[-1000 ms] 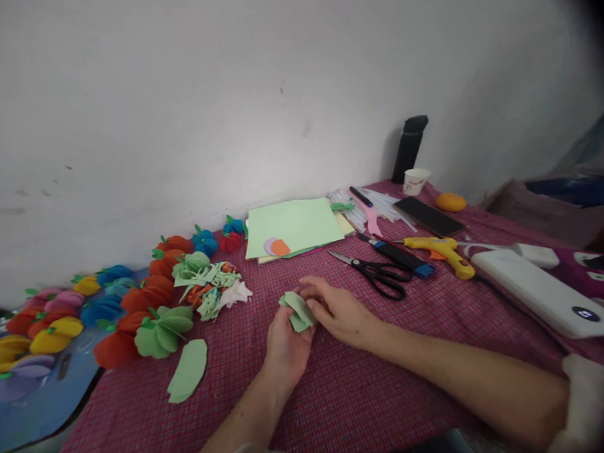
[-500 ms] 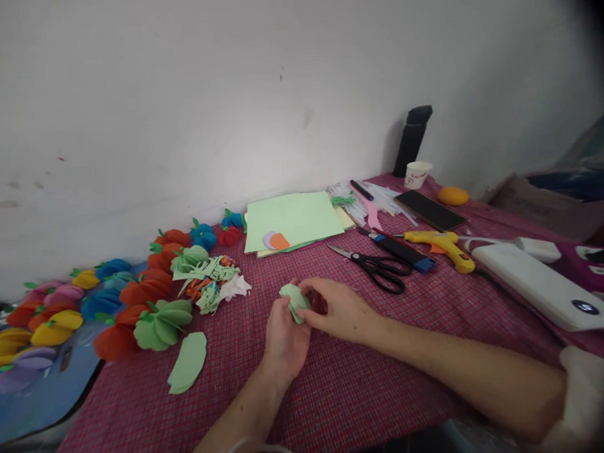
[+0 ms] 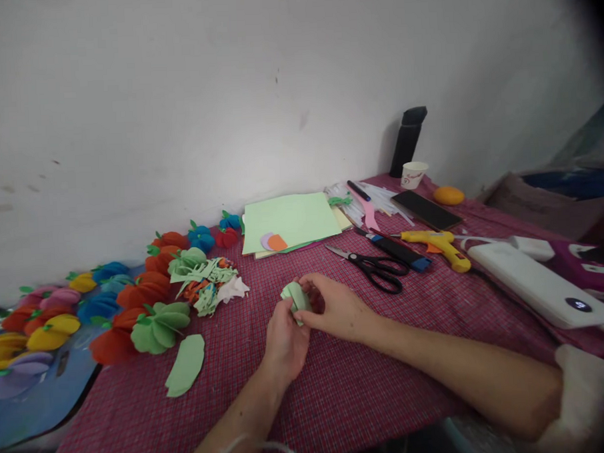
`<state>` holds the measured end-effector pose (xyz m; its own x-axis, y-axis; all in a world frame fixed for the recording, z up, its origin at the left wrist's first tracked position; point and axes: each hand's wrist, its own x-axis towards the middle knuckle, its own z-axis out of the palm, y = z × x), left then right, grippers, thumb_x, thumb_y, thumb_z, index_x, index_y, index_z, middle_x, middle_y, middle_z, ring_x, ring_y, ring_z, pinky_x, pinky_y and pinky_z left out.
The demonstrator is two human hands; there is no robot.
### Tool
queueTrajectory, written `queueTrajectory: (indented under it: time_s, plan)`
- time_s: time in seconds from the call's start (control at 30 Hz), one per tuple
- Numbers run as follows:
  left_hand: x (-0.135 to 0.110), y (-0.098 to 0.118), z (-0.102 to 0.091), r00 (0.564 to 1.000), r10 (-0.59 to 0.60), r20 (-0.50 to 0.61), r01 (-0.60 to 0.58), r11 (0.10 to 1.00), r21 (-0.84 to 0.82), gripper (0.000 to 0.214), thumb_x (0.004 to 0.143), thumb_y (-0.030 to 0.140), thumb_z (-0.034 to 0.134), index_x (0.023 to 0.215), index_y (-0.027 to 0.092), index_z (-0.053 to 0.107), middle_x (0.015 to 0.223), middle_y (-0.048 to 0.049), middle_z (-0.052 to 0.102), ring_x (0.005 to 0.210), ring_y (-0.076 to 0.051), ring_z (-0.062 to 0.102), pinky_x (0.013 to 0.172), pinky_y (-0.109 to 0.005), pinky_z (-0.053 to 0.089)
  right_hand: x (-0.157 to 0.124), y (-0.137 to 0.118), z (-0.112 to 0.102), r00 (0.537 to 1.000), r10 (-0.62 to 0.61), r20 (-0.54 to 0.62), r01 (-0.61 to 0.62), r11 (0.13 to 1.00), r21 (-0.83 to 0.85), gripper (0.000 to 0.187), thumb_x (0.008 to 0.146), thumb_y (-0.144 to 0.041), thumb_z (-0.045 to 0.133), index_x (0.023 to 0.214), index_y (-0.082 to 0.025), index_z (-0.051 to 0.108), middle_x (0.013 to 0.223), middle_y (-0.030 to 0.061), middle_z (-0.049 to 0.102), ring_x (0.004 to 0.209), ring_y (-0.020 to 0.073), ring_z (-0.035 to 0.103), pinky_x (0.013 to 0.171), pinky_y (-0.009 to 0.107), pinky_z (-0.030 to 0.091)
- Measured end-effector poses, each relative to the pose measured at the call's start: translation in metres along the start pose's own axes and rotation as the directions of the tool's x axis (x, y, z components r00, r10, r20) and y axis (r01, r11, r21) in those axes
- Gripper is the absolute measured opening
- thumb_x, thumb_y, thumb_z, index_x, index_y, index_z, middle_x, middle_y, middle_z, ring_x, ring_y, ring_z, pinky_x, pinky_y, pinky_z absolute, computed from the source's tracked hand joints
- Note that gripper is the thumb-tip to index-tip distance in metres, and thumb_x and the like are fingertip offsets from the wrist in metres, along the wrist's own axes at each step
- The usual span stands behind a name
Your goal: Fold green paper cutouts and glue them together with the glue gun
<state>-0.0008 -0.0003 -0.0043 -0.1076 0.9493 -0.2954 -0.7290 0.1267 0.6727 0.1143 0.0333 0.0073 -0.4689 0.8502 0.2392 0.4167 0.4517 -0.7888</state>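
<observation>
2 hands on grn pcs | scissors nr RH | scraps left

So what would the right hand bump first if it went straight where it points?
Probably the light green pieces in the left hand; the right hand seems to be touching them, though depth is unclear.

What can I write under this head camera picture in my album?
The left hand and right hand hold green pieces above a checked cloth; scissors and colourful pumpkin-like shapes lie nearby.
</observation>
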Motion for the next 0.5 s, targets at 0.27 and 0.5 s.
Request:
queueTrajectory:
  time_s: [0.27,0.5]
  plan:
    - [0.002,0.001,-0.005,1.000,0.005,-0.005,-0.005,0.999,0.048,0.020,0.073,0.014,0.055,0.090,0.015,0.065,0.092,-0.0047,0.067,0.088,-0.016,0.061,0.080,-0.027,0.046,0.002,0.006,0.000,1.000,-0.016,0.015,0.017,0.997,-0.071,0.026,0.077,-0.023,0.058,0.103,-0.021,0.058,0.091,0.0020,0.066,0.074,0.0135,0.058,0.065,0.025,0.041]
    - [-0.002,0.010,-0.003,0.996,-0.049,0.079,0.056,0.995,-0.087,0.026,0.082,0.023,0.044,0.098,0.015,0.064,0.096,-0.0073,0.066,0.091,-0.019,0.059,0.085,-0.035,0.048,0.010,0.016,-0.007,0.998,-0.062,-0.016,0.058,0.979,-0.195,0.025,0.089,-0.026,0.046,0.072,-0.018,0.063,0.069,-0.0001,0.063,0.063,0.0115,0.054,0.057,0.023,0.035]
